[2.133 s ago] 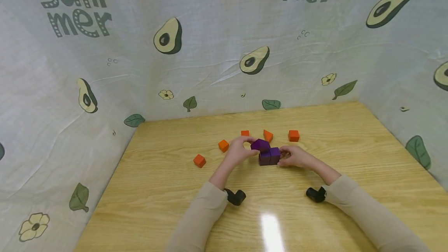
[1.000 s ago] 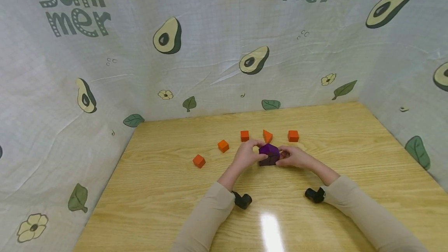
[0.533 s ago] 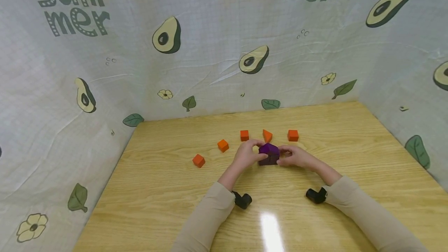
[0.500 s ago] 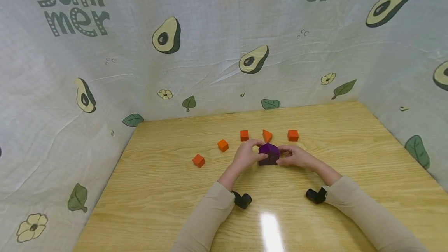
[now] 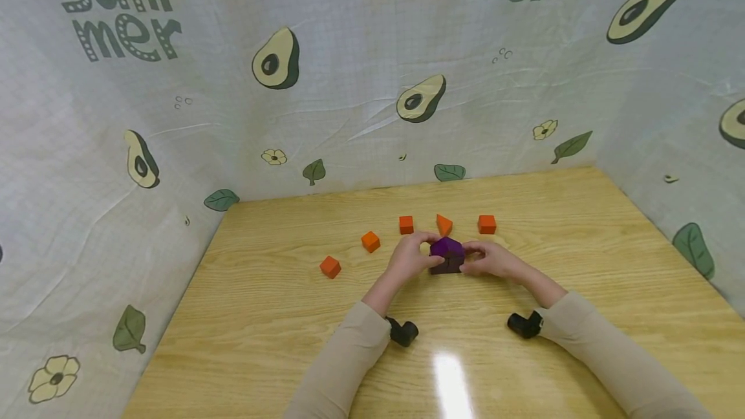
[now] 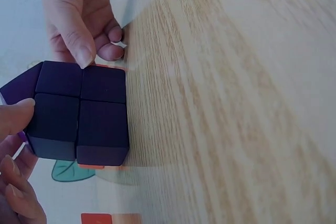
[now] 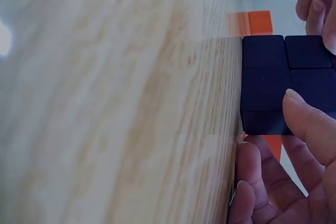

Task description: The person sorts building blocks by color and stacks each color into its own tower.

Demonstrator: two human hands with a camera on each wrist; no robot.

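Two rows of dark purple cubes [image 6: 102,124] stand stacked on the table, two cubes wide. A purple triangular block [image 5: 447,246] sits on the top row like a roof; part of it shows at the left edge in the left wrist view. My left hand [image 5: 407,257] pinches this block from the left, its thumb on the near face where block and top cube meet. From the right, my right hand [image 5: 490,259] holds the cube stack, its thumb on the near face [image 7: 265,90] and its fingers behind. The far side of the stack is hidden.
Orange cubes lie in a loose arc behind and left of the stack: one near left [image 5: 330,267], another [image 5: 370,242], one at the back [image 5: 406,224] and one at back right [image 5: 487,224]. An orange triangular block [image 5: 444,224] lies directly behind. Printed cloth [image 5: 349,115] borders the wooden table [image 5: 262,341].
My left hand has moved right with the triangular block, which was tilted over the left cube and now sits centred on the top row. The right hand has stayed at the stack's right side.
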